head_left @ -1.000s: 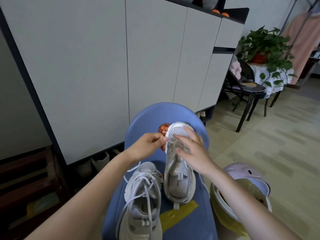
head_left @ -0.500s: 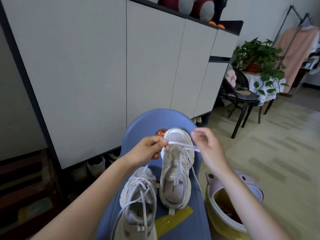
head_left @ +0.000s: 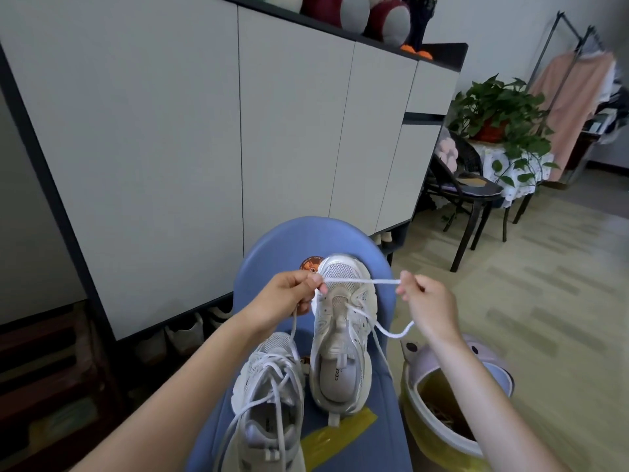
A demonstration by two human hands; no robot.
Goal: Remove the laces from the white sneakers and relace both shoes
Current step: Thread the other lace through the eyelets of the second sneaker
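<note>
- Far left I see a low dark shelf (head_left: 44,386), and behind everything a tall pale cabinet (head_left: 204,131) with soft toys (head_left: 357,11) on top and a few shoes tucked in the gap beneath it.
- My left hand (head_left: 284,298) comes in from the lower left; its grip is closed, thumb and fingertips pinching one stretch of the white lace (head_left: 360,280) just over the toe of the far shoe.
- Below that hand stands the nearer sneaker (head_left: 269,400), still laced, its loose lace ends trailing down toward the bottom edge.
- Both shoes stand on a blue chair seat (head_left: 340,243), toes pointing away from me, side by side and just about touching; a strip of yellow tape (head_left: 337,434) lies on the seat by their heels.
- The far sneaker (head_left: 343,338), to the right of the first, has its upper eyelets bare; the lace runs taut across its toe between my two hands, with a slack loop hanging off its right side.
- My right hand (head_left: 430,301) holds the lace's other stretch, the grip closed in a pinch, out past the shoe's right edge.
- Lower right, a lilac-lidded bin (head_left: 490,369) with a yellow liner stands on the floor beside the seat.
- Farther right, a black chair (head_left: 469,192), a potted plant (head_left: 500,110) on a cloth-covered table, and a clothes rail with a pink garment (head_left: 575,97).
</note>
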